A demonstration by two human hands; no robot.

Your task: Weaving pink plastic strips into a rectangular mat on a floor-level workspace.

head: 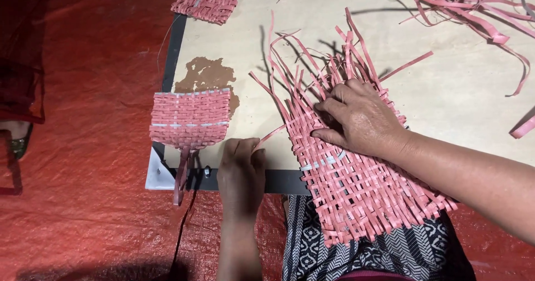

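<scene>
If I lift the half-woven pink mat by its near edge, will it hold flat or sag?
The half-woven pink mat probably sags: it already drapes over the board edge onto the lap. It looks light, being thin flat strips. The loose strips at its far end stand unwoven, so they would likely splay or slip once the right hand stops pressing.

- Half-woven mat (356, 186): on board (446, 97), under my right hand (356, 119).
- My left hand (241, 172): at its nine o'clock.
- Small woven piece (190, 119): further nine.
- Loose strips (473, 8): one o'clock.
</scene>
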